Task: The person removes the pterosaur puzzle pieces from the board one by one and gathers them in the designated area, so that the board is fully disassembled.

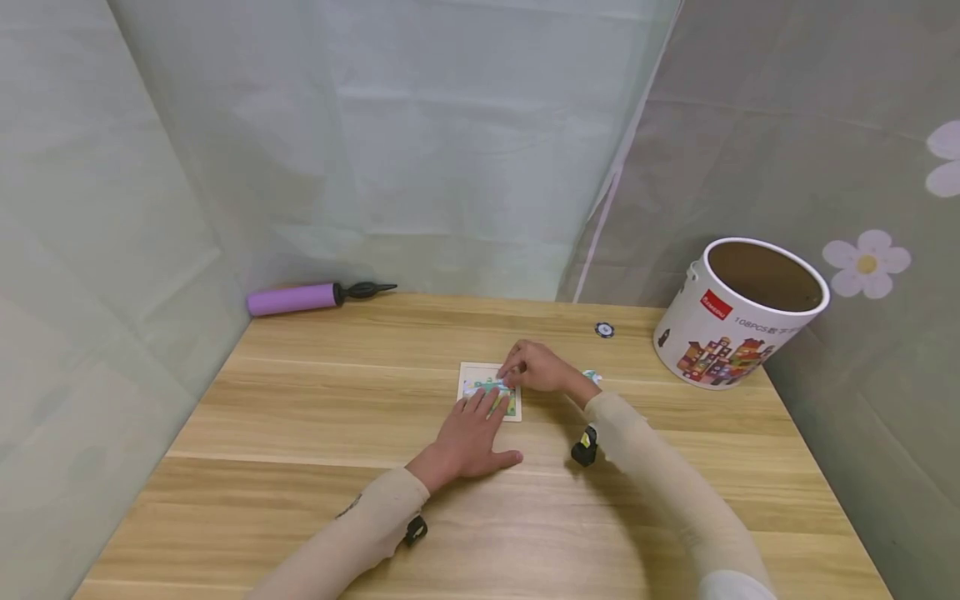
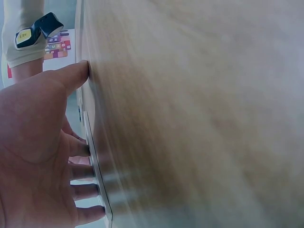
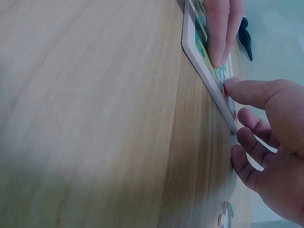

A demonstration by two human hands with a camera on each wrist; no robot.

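Note:
A small square picture puzzle board [image 1: 468, 372] with a pale rim and green and yellow artwork lies flat on the wooden table. My left hand [image 1: 468, 437] rests its nearly straight fingertips on the board's near part, thumb spread out onto the table. From the right, my right hand [image 1: 542, 368] reaches over the board. Its thumb and bent forefinger pinch a white-and-green puzzle piece [image 1: 489, 386] at the board's upper part; the fingers partly hide it. In the right wrist view, the right thumb [image 3: 251, 92] touches the board surface while the other fingers curl beside the rim.
Another small colourful piece [image 1: 592, 376] lies right of the board, partly behind my right wrist. A dark-and-white round disc [image 1: 604, 330] sits farther back. At the back right stands a large white bucket [image 1: 738, 342]; a purple hand pump [image 1: 292, 300] lies at the back left.

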